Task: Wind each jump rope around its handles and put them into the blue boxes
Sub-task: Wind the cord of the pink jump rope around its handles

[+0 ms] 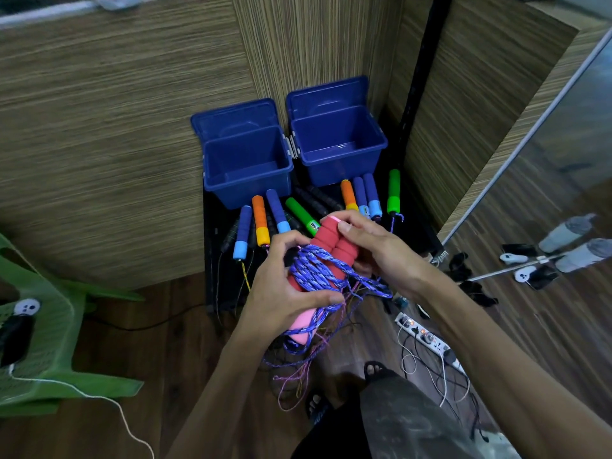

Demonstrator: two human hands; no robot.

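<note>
Left hand (281,293) grips the lower half of the red handles (331,246), thumb pressed over the wound cord, fingers curled round the bundle. Right hand (374,250) pinches the top of the same handles, thumb and fingertips at the upper end. Both hands on one bundle, held above the bench (212,260).

The two red foam handles lie side by side, touching, pink end caps at top and bottom. Long axis runs from lower left near the body up and right, away from the person; upper end points roughly at the right box (341,150). Blue cord (318,270) wraps across the handles' middle in several turns, crosswise to the long axis. Loose loops and a tail hang below the hands toward the floor, mixed with thinner pink and purple cords, so winding looks unfinished.

Boxes: left box (246,164) and right box, both with lids up, nothing seen inside, straight ahead of the hands and beyond the other ropes. Right hand is nearer the right box; left hand nearer the left box. Judgement: a few more turns to take up the slack, then a forward reach; the bundle would go in either box.

Other handles (260,223) lie on the bench between hands and boxes, mostly lengthwise toward the boxes, unwound: orange, blue, green, black.
</note>
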